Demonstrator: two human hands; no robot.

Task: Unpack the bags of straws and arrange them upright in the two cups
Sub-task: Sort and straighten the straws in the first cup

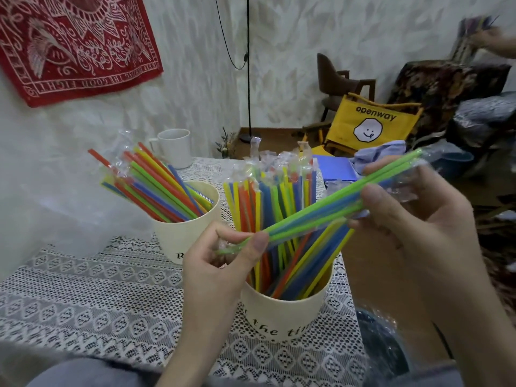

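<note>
**Straw bundle held over near cup, wrapper not yet off**

Lace tablecloth [111, 297] covers the table; view looks down from the near edge.

Nearest: near cup [284, 311], cream with dark lettering, close to the table's near right corner, packed with mixed-colour straws standing roughly upright, many with wrapper ends still on top.

Above it, both hands hold one small bundle of green straws [315, 212] slantwise, still in its clear wrapper [405, 188].
- Left hand [220, 263]: thumb and curled fingers pinch the bundle's lower end.
- Right hand [413, 227]: fingers curled round the upper part, thumb pressing on top; loose film bunches beyond the fingers.

Handling, my estimate: straws very light, thin-walled, springy; they will kink if squeezed hard. Film looks slick and crinkly, so slippage likely. Best hold is mid-length with a gentle grip, peeling film off one end.

Farther back: far cup [185, 233], same type, straws fanned and leaning left. White mug [173, 148] near the far edge.

Room: pale textured wall, red hanging [75, 46] upper left, yellow folding chair [374, 121] on the floor beyond.
</note>
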